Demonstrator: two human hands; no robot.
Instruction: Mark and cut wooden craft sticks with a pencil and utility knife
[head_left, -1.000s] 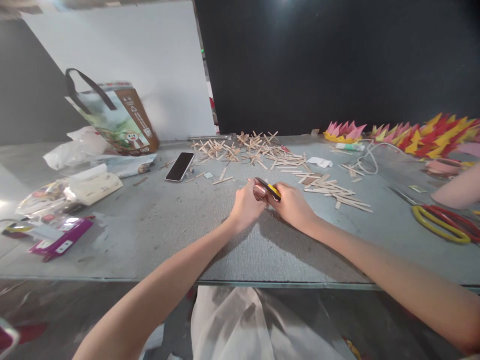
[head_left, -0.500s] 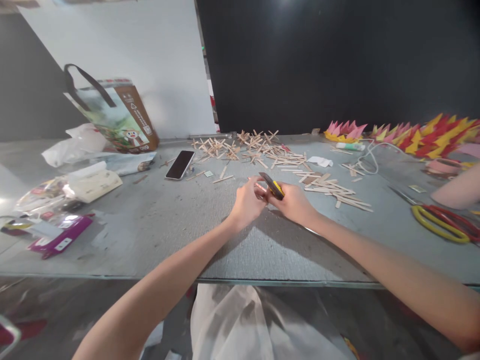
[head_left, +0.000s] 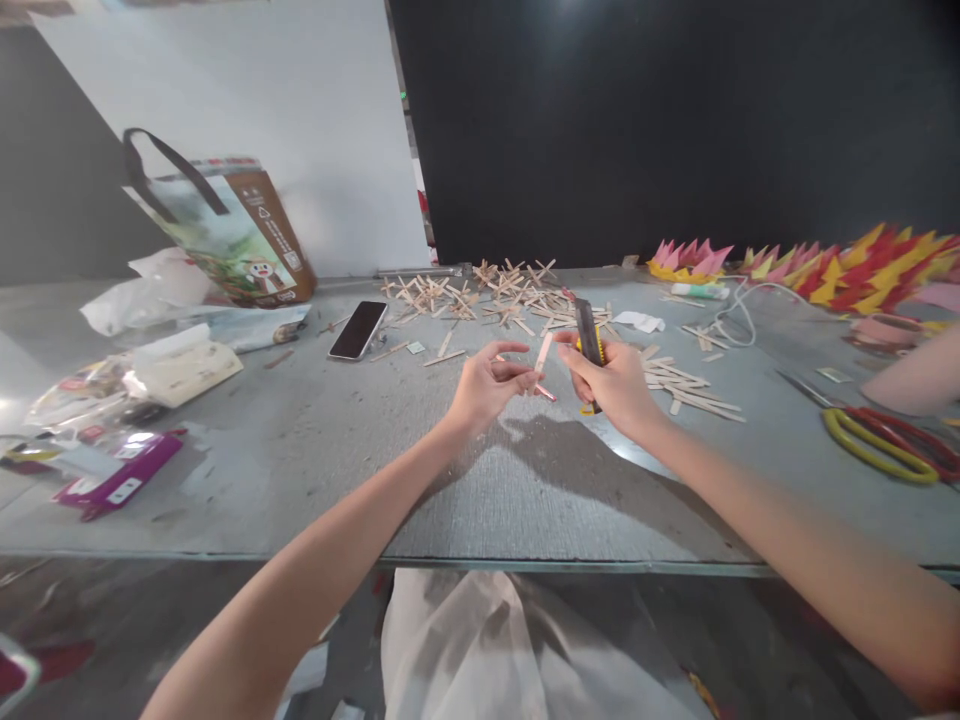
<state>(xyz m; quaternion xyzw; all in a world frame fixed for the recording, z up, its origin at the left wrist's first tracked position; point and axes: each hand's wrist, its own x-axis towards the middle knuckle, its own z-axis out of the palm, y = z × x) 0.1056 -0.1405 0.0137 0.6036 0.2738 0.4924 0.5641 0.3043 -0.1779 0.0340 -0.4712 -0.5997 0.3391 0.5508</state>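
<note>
My right hand (head_left: 619,385) is closed around a yellow and black utility knife (head_left: 589,340), held upright above the grey table (head_left: 315,460). My left hand (head_left: 487,385) is raised beside it and pinches a short wooden stick piece (head_left: 543,355) between its fingertips, the other fingers apart. A small pink stick piece (head_left: 546,393) lies on the table just below the two hands. Cut wooden sticks (head_left: 675,385) lie scattered to the right of my right hand, and glued stick crosses (head_left: 487,290) are heaped behind.
A phone (head_left: 358,330) lies left of the sticks. A paper bag (head_left: 240,235), plastic packets (head_left: 112,480) and wrappers fill the left side. Yellow and red scissors (head_left: 892,445), folded paper crowns (head_left: 847,265), a glue tube (head_left: 697,292) and another person's arm (head_left: 919,380) are at the right.
Both hands have lifted off the table and drawn apart. The knife has swung from lying sideways to upright in my right hand, and my left hand now shows a stick piece.
</note>
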